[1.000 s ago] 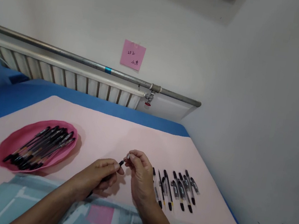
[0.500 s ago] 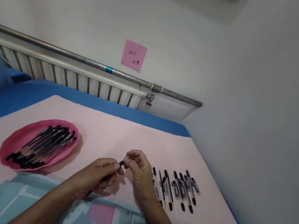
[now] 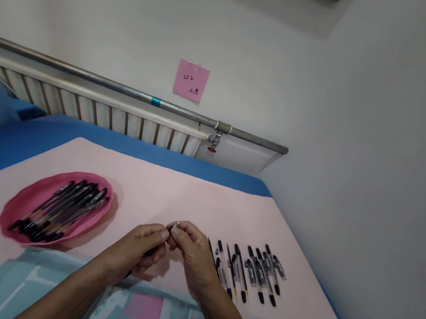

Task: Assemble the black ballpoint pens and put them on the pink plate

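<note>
My left hand [image 3: 143, 248] is closed round a black pen [image 3: 150, 251], most of which is hidden by the fingers. My right hand [image 3: 194, 257] pinches a small shiny piece [image 3: 176, 225] at the pen's upper end, and the fingertips of both hands meet there. Whether this piece is a pen tip or a cap part is too small to tell. Right of my right hand, pen parts [image 3: 244, 276] lie in a loose row, with clear barrels, black ends and clear-and-black caps [image 3: 280, 267].
At the left, a pink scalloped tray [image 3: 10, 196] holds several black pens [image 3: 66, 208]. The pink table top [image 3: 144, 180] has a blue border and meets a wall on the right. A radiator [image 3: 133, 123] and pipe run behind it. Teal patterned cloth [image 3: 68, 266] covers the near edge.
My right hand has moved slightly left and down, closing onto the pen's end against my left fingertips. My left hand has barely moved.
</note>
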A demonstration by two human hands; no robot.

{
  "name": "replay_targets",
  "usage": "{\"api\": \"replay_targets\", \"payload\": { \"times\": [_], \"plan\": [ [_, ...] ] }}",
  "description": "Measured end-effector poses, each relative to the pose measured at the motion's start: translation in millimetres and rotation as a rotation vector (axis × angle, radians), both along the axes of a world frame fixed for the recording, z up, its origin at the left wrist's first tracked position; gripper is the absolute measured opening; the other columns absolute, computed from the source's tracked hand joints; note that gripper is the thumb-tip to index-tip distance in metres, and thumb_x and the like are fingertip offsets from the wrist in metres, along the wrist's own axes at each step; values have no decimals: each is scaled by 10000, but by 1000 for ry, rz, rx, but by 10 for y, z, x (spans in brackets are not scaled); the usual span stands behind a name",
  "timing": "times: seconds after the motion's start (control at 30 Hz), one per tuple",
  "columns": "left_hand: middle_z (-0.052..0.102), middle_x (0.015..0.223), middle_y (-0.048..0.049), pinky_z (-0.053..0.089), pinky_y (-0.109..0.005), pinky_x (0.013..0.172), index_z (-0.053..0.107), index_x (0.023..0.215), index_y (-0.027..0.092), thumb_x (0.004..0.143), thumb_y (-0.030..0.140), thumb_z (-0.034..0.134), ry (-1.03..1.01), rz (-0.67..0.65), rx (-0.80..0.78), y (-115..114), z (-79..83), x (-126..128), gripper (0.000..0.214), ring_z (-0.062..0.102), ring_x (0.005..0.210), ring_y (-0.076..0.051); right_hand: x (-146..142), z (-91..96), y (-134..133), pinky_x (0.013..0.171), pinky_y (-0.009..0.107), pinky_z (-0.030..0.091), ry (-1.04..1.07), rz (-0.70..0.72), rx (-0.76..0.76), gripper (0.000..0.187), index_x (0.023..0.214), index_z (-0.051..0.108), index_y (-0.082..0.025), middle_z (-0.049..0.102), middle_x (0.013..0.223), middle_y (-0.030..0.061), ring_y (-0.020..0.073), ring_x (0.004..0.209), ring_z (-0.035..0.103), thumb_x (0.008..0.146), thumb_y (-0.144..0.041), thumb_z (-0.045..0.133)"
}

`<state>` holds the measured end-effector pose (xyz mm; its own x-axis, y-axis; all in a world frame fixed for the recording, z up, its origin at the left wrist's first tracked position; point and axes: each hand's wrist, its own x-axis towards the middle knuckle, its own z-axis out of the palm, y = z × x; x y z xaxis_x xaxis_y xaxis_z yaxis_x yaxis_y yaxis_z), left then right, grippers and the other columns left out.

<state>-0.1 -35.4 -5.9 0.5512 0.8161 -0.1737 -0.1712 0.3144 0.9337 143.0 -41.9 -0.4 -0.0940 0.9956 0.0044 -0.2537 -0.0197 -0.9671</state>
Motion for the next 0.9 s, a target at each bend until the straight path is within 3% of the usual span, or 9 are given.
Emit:
{"api": "replay_targets", "payload": {
  "times": [0.1, 0.33, 0.47, 0.63, 0.8, 0.9],
  "plan": [
    [412, 505, 78, 118, -134, 327, 548, 834, 150, 771, 472, 491, 10, -14, -49, -22, 29, 1, 333, 192, 348, -13, 8, -6, 8, 631, 257, 372, 77, 50, -30, 195, 850, 671, -175, 572, 648, 0, 115, 611, 476, 717, -302, 605],
    [401, 485, 83, 166, -133, 341, 561, 827, 167, 792, 476, 455, 89, -15, -43, -46, 25, 37, 328, 187, 342, -14, -4, -3, -12, 594, 246, 369, -51, -87, 37, 127, 696, 626, -169, 512, 522, -38, 104, 539, 453, 710, -295, 628],
    [402, 482, 81, 124, -138, 337, 560, 826, 165, 790, 463, 463, 50, 1, -29, -44, 23, 31, 315, 197, 346, -18, -1, 2, -5, 625, 256, 381, 18, 0, 22, 180, 850, 660, -177, 558, 620, -9, 121, 605, 482, 728, -294, 596],
    [385, 459, 87, 115, -143, 332, 565, 829, 161, 777, 474, 472, 60, -12, -32, -40, 4, 35, 331, 183, 330, -18, 12, -18, 22, 585, 248, 363, -26, -50, -10, 147, 689, 650, -162, 503, 497, -34, 110, 538, 451, 700, -307, 632],
    [409, 490, 76, 114, -142, 335, 570, 838, 157, 770, 484, 476, 42, 17, -39, -29, 2, 26, 347, 201, 342, -19, 45, -14, 33, 616, 262, 380, 19, 35, -25, 205, 853, 671, -170, 554, 581, -13, 127, 601, 495, 701, -298, 620],
    [394, 474, 79, 110, -141, 332, 573, 831, 155, 775, 473, 474, 55, 13, -21, -25, 10, 16, 338, 198, 345, -23, 51, -9, 35, 611, 259, 375, -46, -13, -11, 159, 774, 677, -164, 545, 536, -17, 127, 586, 492, 695, -294, 632]
  ]
}}
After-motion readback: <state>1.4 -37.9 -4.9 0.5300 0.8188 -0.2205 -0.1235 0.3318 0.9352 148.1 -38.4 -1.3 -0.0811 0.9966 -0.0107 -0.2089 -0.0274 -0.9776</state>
